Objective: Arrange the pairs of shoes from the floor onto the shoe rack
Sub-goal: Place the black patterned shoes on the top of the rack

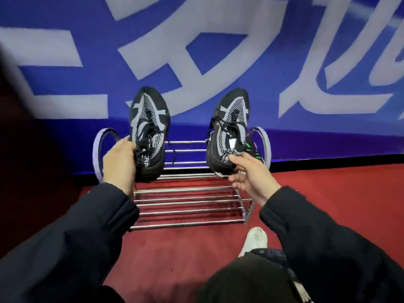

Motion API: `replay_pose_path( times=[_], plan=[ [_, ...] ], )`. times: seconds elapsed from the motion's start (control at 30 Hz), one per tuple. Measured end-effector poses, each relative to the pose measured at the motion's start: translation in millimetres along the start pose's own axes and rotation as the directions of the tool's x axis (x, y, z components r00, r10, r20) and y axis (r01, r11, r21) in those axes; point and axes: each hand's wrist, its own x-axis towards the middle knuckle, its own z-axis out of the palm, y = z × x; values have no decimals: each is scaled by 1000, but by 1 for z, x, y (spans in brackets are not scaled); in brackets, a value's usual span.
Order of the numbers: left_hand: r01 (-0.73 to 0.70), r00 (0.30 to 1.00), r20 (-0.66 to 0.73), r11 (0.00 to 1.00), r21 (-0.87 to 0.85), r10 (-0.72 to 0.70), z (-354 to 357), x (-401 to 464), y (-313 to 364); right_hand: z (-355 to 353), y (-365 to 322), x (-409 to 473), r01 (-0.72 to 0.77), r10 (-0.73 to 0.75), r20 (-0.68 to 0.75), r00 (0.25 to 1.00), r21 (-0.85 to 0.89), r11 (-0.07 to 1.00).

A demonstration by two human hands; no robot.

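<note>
I hold a pair of black and grey mesh sneakers above the shoe rack (188, 212), toes pointing away from me. My left hand (119, 161) grips the heel of the left sneaker (148, 125), over the rack's left end. My right hand (249, 173) pinches the heel of the right sneaker (229, 130), over the right end. The rack is a low metal frame of chrome bars in tiers with grey looped sides. A dark shoe with green accents (253, 149) sits on the top tier at the right, mostly hidden behind the right sneaker.
The rack stands on red carpet (328, 182) against a blue wall banner (196, 51) with large white characters. My own foot in a white shoe (255, 239) rests on the carpet just in front of the rack's right corner.
</note>
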Motion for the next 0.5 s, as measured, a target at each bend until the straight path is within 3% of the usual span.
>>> replay_pose_path(
  times=[0.1, 0.23, 0.5],
  plan=[
    [-2, 991, -136, 997, -77, -8, -32, 20, -10, 56, -3, 43, -146, 155, 91, 984, -94, 985],
    [66, 979, -188, 993, -96, -83, -56, 47, -24, 134, 14, 90, -301, 323, 114, 940, -173, 938],
    [78, 953, -292, 997, -8, -77, -81, 95, -53, 244, 83, 153, -299, 315, 105, 943, -143, 943]
  ],
)
